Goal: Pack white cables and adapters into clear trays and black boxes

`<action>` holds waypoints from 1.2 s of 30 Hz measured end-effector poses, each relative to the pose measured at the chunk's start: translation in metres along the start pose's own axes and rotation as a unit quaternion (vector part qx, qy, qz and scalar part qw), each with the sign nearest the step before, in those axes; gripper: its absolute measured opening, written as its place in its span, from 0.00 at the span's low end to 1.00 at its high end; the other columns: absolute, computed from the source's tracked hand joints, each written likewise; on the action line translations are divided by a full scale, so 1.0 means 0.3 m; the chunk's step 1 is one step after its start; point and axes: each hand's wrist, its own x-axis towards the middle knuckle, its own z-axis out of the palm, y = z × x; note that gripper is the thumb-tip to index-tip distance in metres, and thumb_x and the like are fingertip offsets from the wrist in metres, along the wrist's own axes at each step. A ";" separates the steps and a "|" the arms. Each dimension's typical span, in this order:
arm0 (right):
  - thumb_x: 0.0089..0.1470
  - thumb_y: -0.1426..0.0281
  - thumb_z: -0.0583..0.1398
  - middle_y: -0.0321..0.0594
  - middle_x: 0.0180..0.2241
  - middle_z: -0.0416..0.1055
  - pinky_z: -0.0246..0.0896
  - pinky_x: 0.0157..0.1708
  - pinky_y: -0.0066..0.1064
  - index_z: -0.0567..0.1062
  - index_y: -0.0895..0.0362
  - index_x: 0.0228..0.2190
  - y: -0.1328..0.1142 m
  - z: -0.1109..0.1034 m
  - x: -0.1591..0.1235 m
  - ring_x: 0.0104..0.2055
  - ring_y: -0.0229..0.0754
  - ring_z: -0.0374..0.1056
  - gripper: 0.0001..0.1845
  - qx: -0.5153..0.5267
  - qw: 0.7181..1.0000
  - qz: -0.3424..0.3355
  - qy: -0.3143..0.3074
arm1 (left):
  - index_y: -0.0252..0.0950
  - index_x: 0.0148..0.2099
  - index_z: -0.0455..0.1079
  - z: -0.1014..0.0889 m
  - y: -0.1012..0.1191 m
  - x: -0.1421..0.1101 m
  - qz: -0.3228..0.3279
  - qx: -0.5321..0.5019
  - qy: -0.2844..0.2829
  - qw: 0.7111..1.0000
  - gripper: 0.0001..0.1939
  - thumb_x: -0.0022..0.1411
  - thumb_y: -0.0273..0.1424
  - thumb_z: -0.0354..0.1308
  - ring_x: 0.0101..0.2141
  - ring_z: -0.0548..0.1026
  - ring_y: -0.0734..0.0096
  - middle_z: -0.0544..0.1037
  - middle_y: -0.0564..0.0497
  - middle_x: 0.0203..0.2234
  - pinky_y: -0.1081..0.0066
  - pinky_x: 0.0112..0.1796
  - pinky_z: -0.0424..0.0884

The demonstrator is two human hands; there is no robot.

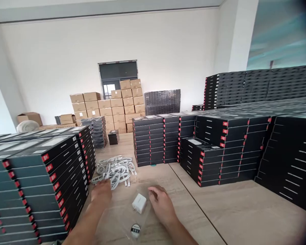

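Observation:
At the near left edge of a tangle of white charging cables [117,170], my left hand [101,190] reaches down with its back towards me. Its fingertips are hidden, so whether it grips a cable does not show. A clear plastic bag [129,217] lies flat on the table between my hands. A white charger plug [139,203] rests within the bag's outline, and a round black-and-white label [135,230] shows lower down. My right hand [162,203] is at the bag's upper right edge, its fingers curled and thumb close to the index finger, pinching the thin film.
Tall stacks of black boxes [68,170] with red tags flank the left side. More black boxes [155,141] line the back and right. Behind them are brown cartons [117,110] against the wall. A dark seam [191,194] crosses the wooden table [234,207].

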 end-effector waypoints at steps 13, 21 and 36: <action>0.56 0.67 0.56 0.45 0.47 0.75 0.57 0.56 0.44 0.79 0.52 0.42 -0.036 -0.008 -0.008 0.53 0.52 0.65 0.15 0.048 0.996 -0.048 0.055 | 0.41 0.46 0.76 -0.076 -0.038 -0.102 0.090 -0.039 0.172 0.980 0.18 0.64 0.25 0.47 0.50 0.71 0.56 0.78 0.45 0.46 0.61 0.47 0.65; 0.56 0.59 0.59 0.37 0.31 0.76 0.65 0.35 0.30 0.79 0.55 0.38 -0.300 -0.055 -0.018 0.33 0.44 0.71 0.15 0.171 0.952 -0.089 -0.239 | 0.49 0.52 0.72 -0.038 0.014 -0.246 0.274 -0.290 0.274 0.875 0.21 0.63 0.24 0.49 0.55 0.65 0.57 0.71 0.50 0.56 0.57 0.55 0.60; 0.48 0.50 0.63 0.43 0.36 0.75 0.62 0.23 0.28 0.80 0.56 0.35 -0.414 0.140 0.084 0.29 0.43 0.68 0.22 0.293 0.952 -0.016 -0.090 | 0.37 0.43 0.68 0.002 0.065 -0.212 0.104 -0.871 -0.097 0.471 0.17 0.55 0.39 0.65 0.28 0.74 0.72 0.77 0.50 0.33 0.77 0.24 0.67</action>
